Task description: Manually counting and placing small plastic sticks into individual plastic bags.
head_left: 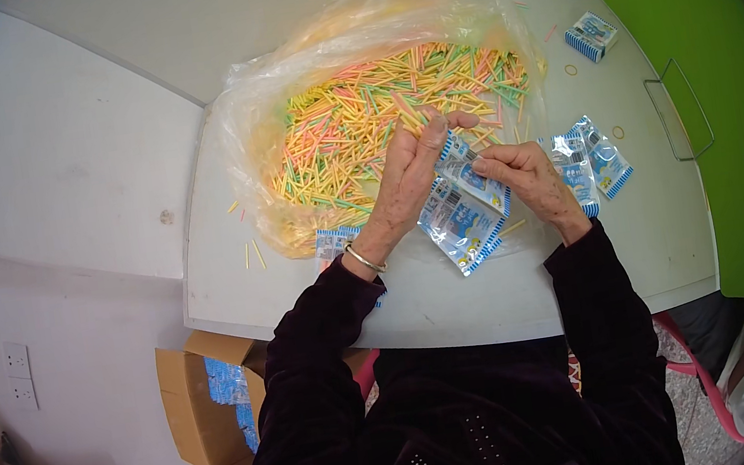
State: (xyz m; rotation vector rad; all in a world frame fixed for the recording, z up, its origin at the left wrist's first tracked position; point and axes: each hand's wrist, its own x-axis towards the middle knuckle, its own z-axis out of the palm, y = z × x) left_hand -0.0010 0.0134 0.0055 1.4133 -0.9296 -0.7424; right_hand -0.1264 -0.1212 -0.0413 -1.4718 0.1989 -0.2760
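Several thin pastel sticks (409,113) rise from my left hand (409,170), its fingers closed around their lower ends. A small blue-and-clear packet (479,181) lies between my hands, and my right hand (530,174) pinches it by its upper part. The left fingertips are beside the packet's top edge; whether its mouth is open cannot be made out. Under it, more packets (455,226) rest on the table. Beyond my hands, a large clear plastic bag (251,169) lies spread wide, full of loose yellow, pink and green sticks (358,130).
Filled-looking packets (572,168) lie right of my right hand. A bundle of packets (592,36), a rubber band (618,132) and a wire stand (680,108) are farther right. Below the table's left edge, a cardboard box (189,406) holds blue packets. A green panel (704,24) borders the right.
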